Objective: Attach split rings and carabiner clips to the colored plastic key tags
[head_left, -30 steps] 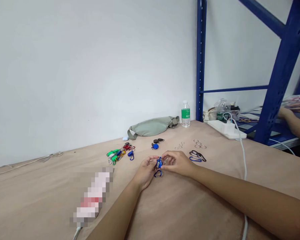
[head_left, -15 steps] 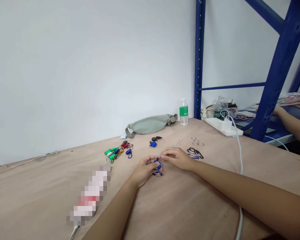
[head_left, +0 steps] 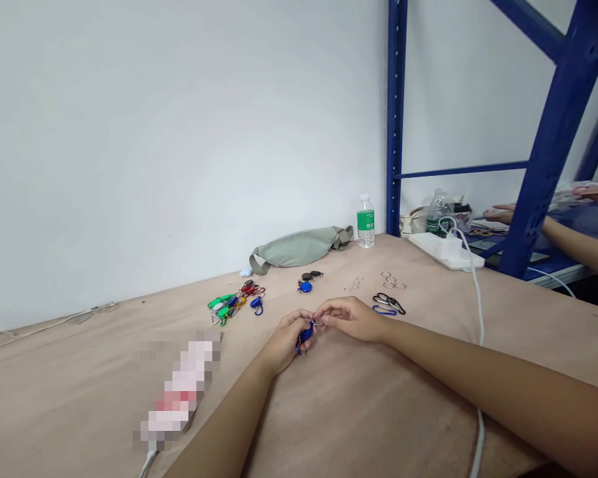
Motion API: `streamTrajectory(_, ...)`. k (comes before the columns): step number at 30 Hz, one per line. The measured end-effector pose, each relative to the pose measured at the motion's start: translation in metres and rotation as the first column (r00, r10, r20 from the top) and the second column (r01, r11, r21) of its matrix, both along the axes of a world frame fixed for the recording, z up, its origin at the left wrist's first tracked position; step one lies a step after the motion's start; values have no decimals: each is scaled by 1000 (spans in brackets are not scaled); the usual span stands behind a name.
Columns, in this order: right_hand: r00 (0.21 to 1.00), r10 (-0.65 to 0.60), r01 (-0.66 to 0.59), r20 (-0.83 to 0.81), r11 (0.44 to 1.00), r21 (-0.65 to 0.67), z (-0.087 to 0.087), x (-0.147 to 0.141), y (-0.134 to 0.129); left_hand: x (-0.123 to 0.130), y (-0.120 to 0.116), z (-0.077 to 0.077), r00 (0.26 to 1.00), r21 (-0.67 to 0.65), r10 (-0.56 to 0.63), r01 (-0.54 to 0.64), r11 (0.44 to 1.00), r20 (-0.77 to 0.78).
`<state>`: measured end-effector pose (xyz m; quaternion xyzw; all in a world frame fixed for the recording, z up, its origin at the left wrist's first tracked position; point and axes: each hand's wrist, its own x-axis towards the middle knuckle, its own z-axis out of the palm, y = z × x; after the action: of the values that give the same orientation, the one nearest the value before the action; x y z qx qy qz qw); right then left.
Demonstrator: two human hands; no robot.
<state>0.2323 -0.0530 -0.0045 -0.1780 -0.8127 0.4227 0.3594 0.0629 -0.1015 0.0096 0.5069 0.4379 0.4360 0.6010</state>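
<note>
Hidden: The left hand (head_left: 285,343) covers part of the blue metal clip (head_left: 305,337), so its full shape is hard to see. A long blurred thing (head_left: 177,392) lies on the tan wooden surface (head_left: 70,405), and I cannot tell what it is.
Left fingers: They curl closed around the clip.
Right fingers: The right hand's (head_left: 349,318) fingers (head_left: 326,317) pinch together at a tiny silver ring (head_left: 314,324) on top of the clip. The ring is too small to see well.
Clip place: It is in the hands, near the middle of the surface.
Near things: Black and blue metal clips (head_left: 387,304) and thin silver rings (head_left: 391,280) lie beyond the right hand.
Left side: A heap of small colored clips (head_left: 234,307) lies near the back edge.
Back edge: A pale green cloth waist bag (head_left: 299,247), a clear plastic water bottle (head_left: 365,222) and a white power strip (head_left: 438,251) sit along it.
Past the back right corner: Another person's hand (head_left: 498,214) shows beyond a blue metal shelf (head_left: 396,119).
</note>
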Motion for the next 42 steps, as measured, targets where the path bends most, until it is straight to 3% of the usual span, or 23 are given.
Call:
streamTrajectory(2, 998, -24, 16, 50, 987, 159, 2, 2, -1, 0, 0, 0, 1000, 3, -1, 1, 1000, 10)
streamTrajectory(5, 991, -111, 75, 69, 915, 396, 5, 5, 0, 0, 0, 0, 1000, 7, -21, 21, 1000, 0)
streamTrajectory(9, 989, -138, 91, 49, 842, 531, 5, 6, 2, 0, 0, 0, 1000, -5, -7, 7, 1000, -8)
streamTrajectory(15, 996, -90, 70, 8, 820, 568, 1, 5, 3, 0, -1, -1, 999, 31, -31, 32, 999, -17)
streamTrajectory(21, 994, -98, 53, 45, 809, 585, -1, 4, 1, 2, -4, 0, 987, 102, -54, 70, 992, -151)
streamTrajectory(26, 987, -121, 34, 105, 795, 605, -2, 4, 2, 4, -6, -1, 941, 323, 14, 101, 941, -337)
streamTrajectory(29, 979, -173, 65, 110, 768, 637, -7, 4, 5, 3, -6, -3, 878, 457, 123, 117, 882, -462)
streamTrajectory(35, 957, -252, 71, 141, 680, 730, -10, 4, 7, 2, -8, -1, 760, 526, 243, 150, 837, -602)
streamTrajectory(39, 955, -276, 89, 108, 612, 786, -7, 5, 6, 1, -8, -1, 757, 511, 252, 122, 851, -602)
streamTrajectory(42, 952, -283, 83, 115, 603, 794, -4, 5, 5, 0, -6, -3, 783, 496, 244, 93, 863, -572)
